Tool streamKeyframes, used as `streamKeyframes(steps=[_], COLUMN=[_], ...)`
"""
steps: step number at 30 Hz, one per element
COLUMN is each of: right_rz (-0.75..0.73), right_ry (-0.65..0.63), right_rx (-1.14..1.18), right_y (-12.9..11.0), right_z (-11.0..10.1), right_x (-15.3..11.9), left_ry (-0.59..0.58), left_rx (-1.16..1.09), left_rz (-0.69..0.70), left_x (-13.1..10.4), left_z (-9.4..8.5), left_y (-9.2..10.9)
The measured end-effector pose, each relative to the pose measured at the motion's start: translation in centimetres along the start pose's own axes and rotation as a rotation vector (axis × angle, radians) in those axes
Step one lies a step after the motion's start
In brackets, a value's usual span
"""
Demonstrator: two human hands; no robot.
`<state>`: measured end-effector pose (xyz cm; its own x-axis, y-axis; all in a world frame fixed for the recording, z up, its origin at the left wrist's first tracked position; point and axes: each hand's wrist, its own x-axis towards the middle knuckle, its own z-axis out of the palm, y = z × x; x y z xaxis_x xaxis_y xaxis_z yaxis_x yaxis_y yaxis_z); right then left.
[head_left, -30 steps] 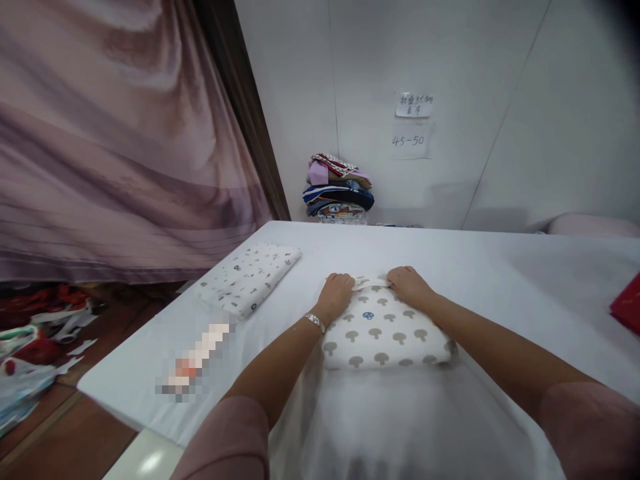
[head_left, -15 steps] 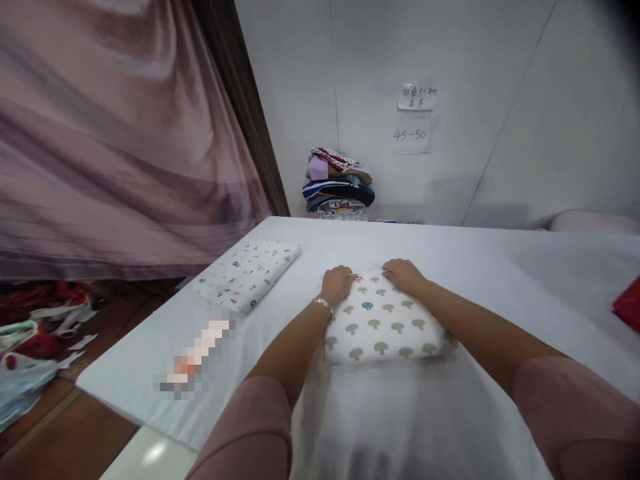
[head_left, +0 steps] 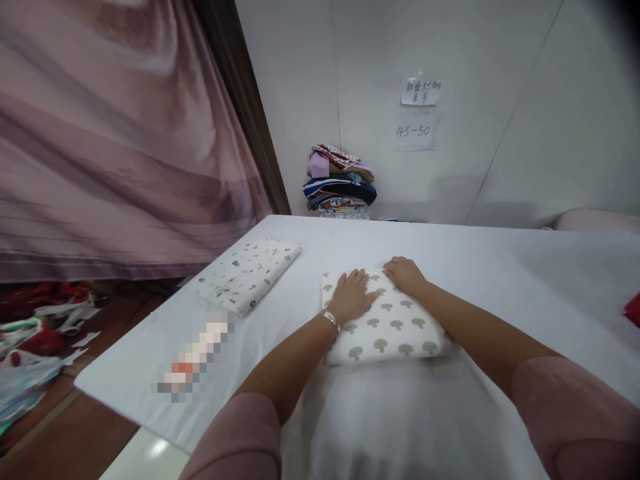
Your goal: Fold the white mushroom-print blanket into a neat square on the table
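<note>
A folded white cloth with grey mushroom prints (head_left: 397,325) lies on the table in front of me. My left hand (head_left: 351,297), a silver bracelet at its wrist, rests flat on the cloth's upper left part with fingers spread, covering most of a blue mushroom. At the far right corner, my right hand (head_left: 404,275) has its fingers curled over the cloth's edge; the fingertips are partly hidden. To the left lies another folded white cloth with small dark prints (head_left: 255,273), apart from both hands.
The white-covered table (head_left: 450,250) reaches the wall. A pile of folded fabrics (head_left: 340,179) stands behind its far edge. A pixelated patch (head_left: 195,357) hides something at the left. A pink curtain (head_left: 125,133) hangs beside the table. Something red (head_left: 633,310) sits at the right edge.
My left hand has left the cloth's far left corner and moved inward to the right, flattening onto the top. My right hand stays at the far right corner.
</note>
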<state>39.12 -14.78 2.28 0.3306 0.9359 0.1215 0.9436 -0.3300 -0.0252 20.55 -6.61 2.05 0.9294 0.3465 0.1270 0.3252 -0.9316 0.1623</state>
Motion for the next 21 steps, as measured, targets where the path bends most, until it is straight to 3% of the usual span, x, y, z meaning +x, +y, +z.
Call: streamKeyframes(steps=[3, 6, 8, 12, 15, 21], right_rz=[-0.01, -0.112, -0.168, -0.12, -0.121, -0.133], right_ry=[0.024, 0.106, 0.056, -0.121, -0.147, -0.168], right_rx=[-0.039, 0.016, 0.106, 0.216, 0.234, 0.212], right_y=[-1.1, -2.7, -3.5, -3.5, -3.1, -3.4], right_z=[-0.6, -0.5, 0.2, 1.7, 1.8, 0.8], right_x=[-0.2, -1.0, -1.6, -2.2, -2.1, -1.8], left_ry=[-0.019, 0.001, 0.017, 0.003, -0.042, 0.048], left_rx=[-0.007, -0.009, 0.001, 0.014, 0.004, 0.05], left_rz=[-0.017, -0.006, -0.002, -0.022, -0.019, -0.17], left_x=[0.2, 0.2, 0.1, 0.3, 0.5, -0.1], left_z=[0.6, 0.9, 1.0, 0.9, 0.5, 0.9], left_y=[-0.7, -0.8, -0.6, -0.5, -0.9, -1.6])
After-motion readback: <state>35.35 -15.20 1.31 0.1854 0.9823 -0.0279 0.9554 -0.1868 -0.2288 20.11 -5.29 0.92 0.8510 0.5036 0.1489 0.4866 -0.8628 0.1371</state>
